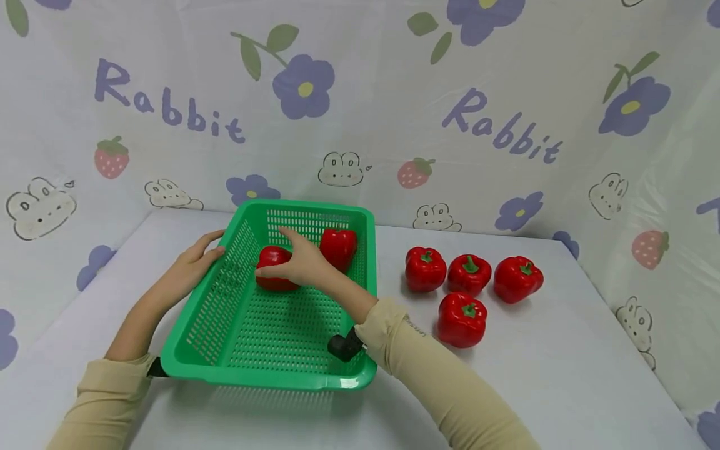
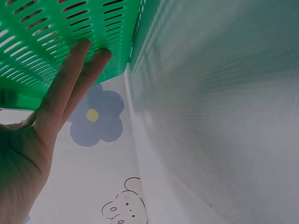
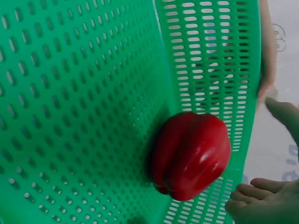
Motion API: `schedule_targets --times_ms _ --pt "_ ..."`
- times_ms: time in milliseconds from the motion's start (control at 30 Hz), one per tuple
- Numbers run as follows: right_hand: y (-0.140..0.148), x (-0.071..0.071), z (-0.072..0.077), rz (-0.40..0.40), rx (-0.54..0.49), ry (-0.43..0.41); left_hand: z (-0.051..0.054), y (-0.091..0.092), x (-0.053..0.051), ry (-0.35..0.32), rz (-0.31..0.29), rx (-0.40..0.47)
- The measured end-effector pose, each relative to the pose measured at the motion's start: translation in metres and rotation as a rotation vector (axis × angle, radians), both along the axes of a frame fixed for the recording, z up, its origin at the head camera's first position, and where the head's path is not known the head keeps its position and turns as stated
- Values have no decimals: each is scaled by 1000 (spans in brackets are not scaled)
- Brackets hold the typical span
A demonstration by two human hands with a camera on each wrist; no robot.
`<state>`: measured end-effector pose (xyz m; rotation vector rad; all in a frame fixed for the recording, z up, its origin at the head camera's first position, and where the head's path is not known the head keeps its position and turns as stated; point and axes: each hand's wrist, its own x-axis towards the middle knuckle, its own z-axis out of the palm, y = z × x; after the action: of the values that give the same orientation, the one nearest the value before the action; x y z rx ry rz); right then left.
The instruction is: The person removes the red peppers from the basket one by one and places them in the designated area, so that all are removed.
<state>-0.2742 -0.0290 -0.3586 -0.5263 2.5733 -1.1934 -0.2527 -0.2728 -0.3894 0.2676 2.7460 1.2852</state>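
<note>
A green plastic basket (image 1: pixel 270 377) with slotted walls stands on the white table. My left hand (image 1: pixel 191 265) is at its left side; in the left wrist view two straight fingers (image 2: pixel 70 74) touch the outer wall. Inside the basket lie two red bell peppers, one by the left wall (image 1: pixel 274 255) and one in the far right corner (image 1: pixel 339 247). My right hand (image 1: pixel 304 261) is over the left pepper, thumb and fingers spread. The right wrist view shows that hand (image 3: pixel 268 200) apart from the pepper (image 3: pixel 191 156), with nothing in it.
Several red bell peppers stand on the table right of the basket, among them a front one (image 1: pixel 461 320) and a far right one (image 1: pixel 517 279). A patterned cloth (image 1: pixel 360 112) hangs behind the table. A black wrist device (image 1: pixel 344 345) shows at the right sleeve.
</note>
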Motion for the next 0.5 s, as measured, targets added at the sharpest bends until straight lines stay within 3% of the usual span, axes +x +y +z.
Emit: schedule_targets --times_ms 500 --pt "-1 -1 -17 59 85 27 1 0 -1 -11 -1 10"
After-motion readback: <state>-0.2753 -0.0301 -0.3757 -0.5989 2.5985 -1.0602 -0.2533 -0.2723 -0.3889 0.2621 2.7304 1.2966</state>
